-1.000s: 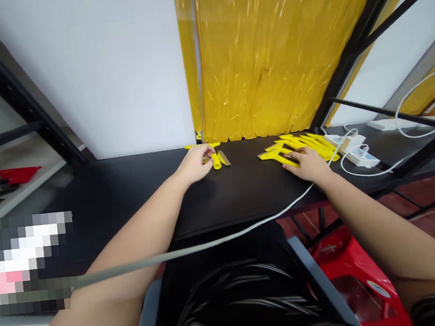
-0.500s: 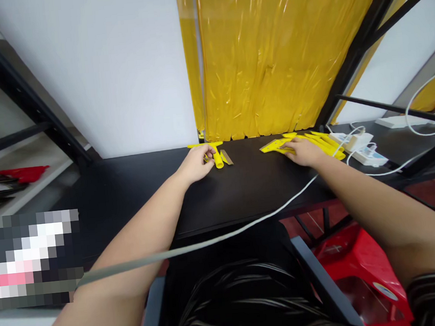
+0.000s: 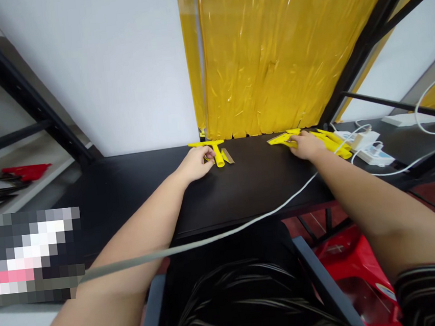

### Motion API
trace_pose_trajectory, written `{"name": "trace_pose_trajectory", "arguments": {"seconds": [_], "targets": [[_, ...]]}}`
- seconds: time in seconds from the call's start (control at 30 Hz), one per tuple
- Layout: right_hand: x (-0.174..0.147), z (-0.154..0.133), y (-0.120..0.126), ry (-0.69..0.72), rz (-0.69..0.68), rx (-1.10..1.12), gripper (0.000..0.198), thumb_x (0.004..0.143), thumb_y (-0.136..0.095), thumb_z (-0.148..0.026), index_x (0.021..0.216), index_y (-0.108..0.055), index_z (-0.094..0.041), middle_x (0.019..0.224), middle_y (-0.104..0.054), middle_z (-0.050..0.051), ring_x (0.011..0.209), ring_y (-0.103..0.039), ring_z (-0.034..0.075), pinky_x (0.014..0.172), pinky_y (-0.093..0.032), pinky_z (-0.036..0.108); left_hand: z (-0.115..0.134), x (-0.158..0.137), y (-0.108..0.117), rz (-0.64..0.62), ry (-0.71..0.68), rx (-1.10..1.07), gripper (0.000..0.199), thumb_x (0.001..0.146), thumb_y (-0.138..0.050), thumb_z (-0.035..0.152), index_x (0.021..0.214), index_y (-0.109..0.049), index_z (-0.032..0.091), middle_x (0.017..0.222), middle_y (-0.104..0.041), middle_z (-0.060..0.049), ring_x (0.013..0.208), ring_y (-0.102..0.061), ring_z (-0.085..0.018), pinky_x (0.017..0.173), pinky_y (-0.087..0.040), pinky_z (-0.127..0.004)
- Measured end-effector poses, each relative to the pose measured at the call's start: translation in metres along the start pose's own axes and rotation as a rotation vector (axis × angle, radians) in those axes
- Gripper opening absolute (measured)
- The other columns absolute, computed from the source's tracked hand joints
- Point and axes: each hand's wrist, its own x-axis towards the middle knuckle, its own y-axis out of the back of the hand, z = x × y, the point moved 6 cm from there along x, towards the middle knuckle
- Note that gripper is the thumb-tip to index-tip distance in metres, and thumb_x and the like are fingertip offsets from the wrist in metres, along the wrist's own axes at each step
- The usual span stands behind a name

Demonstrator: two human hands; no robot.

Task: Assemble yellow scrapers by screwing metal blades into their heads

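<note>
Mid-frame, here's the left hand (image 3: 197,164), fingers half curled, any hold impossible to tell; just right of it, a T-shaped yellow tool (image 3: 219,157). Right of centre, a bladed yellow tool (image 3: 279,139) meets the right hand (image 3: 306,146), fingers bent, grip unclear, yellow pile (image 3: 335,144) alongside.

R hand (image 3: 310,147) grips yel. tool (image 3: 281,139) (blk. table (image 3: 243,191) below).

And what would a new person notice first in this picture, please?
The big yellow plastic sheet behind the black table, right of a white panel, would probably catch the eye first. Next comes a yellow tool beside the left hand, and a cluster of yellow tools at the right hand.
</note>
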Motion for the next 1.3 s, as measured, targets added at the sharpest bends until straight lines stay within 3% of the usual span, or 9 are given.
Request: {"name": "trace_pose_trajectory", "arguments": {"seconds": [0.2,0.33,0.4,0.47,0.7,0.83,0.97,1.13,1.3], "targets": [[0.007,-0.044,0.041,-0.141,0.168,0.285,0.044,0.085,-0.07,-0.033,0.127,-0.068,-0.02,0.129,-0.06,0.017,0.118,-0.06,0.033,0.096,-0.051,0.045,-0.01,0.0,0.001,0.004,0.067,-0.035,0.014,0.078,-0.064,0.016,0.091,-0.068,0.017,0.095,-0.073,-0.007,0.087,-0.067,-0.021,0.087,-0.052,-0.036],[0.021,-0.091,0.05,-0.209,-0.065,1.013,0.028,0.084,-0.065,-0.013,0.111,-0.065,-0.018,0.082,-0.063,0.004,0.067,-0.059,0.015,0.066,-0.052,0.03,-0.013,0.0,0.004,0.016,0.084,-0.024,0.009,0.075,-0.061,0.014,0.081,-0.066,0.018,0.092,-0.072,-0.006,0.087,-0.065,-0.021,0.085,-0.05,-0.035],[0.026,-0.121,0.049,-0.118,-0.206,1.31,0.025,0.083,-0.061,-0.007,0.106,-0.065,-0.018,0.071,-0.058,0.0,0.058,-0.056,0.012,0.059,-0.049,0.025,-0.015,-0.001,0.006,0.024,0.086,-0.025,0.009,0.074,-0.059,0.013,0.078,-0.065,0.019,0.091,-0.072,-0.005,0.085,-0.063,-0.021,0.084,-0.049,-0.035],[0.028,-0.14,0.043,-0.07,-0.206,1.397,0.027,0.084,-0.059,-0.005,0.108,-0.067,-0.016,0.068,-0.056,-0.001,0.06,-0.059,0.012,0.058,-0.048,0.023,-0.017,-0.002,0.008,0.026,0.088,-0.029,0.009,0.073,-0.059,0.014,0.078,-0.065,0.019,0.089,-0.071,-0.004,0.083,-0.062,-0.02,0.082,-0.048,-0.034],[0.026,-0.134,0.008,-0.055,0.045,0.742,0.018,0.077,-0.069,-0.01,0.094,-0.075,-0.014,0.09,-0.074,0.009,0.091,-0.071,0.023,0.091,-0.054,0.035,-0.025,-0.004,0.014,0.027,0.133,-0.025,0.006,0.069,-0.061,0.017,0.074,-0.064,0.019,0.083,-0.067,-0.002,0.078,-0.058,-0.019,0.072,-0.043,-0.031],[0.024,-0.138,0.011,-0.059,0.026,0.815,0.021,0.091,-0.056,-0.018,0.098,-0.076,-0.015,0.081,-0.073,0.007,0.076,-0.069,0.02,0.078,-0.053,0.032,-0.031,-0.004,0.018,0.063,0.192,-0.013,0.009,0.068,-0.064,0.018,0.075,-0.059,0.02,0.079,-0.065,-0.001,0.07,-0.053,-0.016,0.069,-0.042,-0.03],[0.011,-0.182,0.031,0.249,0.127,0.858,0.018,0.091,-0.062,-0.024,0.095,-0.076,-0.014,0.084,-0.072,0.005,0.077,-0.064,0.017,0.076,-0.048,0.028,-0.036,-0.005,0.019,0.083,0.262,-0.02,0.012,0.069,-0.063,0.017,0.08,-0.059,0.02,0.077,-0.064,0.0,0.068,-0.053,-0.016,0.069,-0.043,-0.03],[-0.027,-0.248,0.043,0.699,0.095,0.752,0.033,0.091,-0.067,-0.037,0.116,-0.075,-0.017,0.091,-0.071,0.005,0.079,-0.061,0.016,0.077,-0.046,0.028,-0.037,-0.003,0.015,0.05,0.274,-0.058,0.021,0.07,-0.061,0.016,0.089,-0.068,0.019,0.086,-0.07,-0.003,0.075,-0.06,-0.017,0.074,-0.047,-0.03],[-0.045,-0.27,0.044,0.709,0.057,0.402,0.047,0.09,-0.068,-0.055,0.126,-0.071,-0.025,0.099,-0.073,0.009,0.09,-0.067,0.024,0.074,-0.044,0.032,-0.037,-0.003,0.012,0.04,0.238,-0.037,0.015,0.071,-0.062,0.019,0.083,-0.07,0.02,0.085,-0.072,-0.004,0.074,-0.06,-0.018,0.072,-0.047,-0.031]]}}
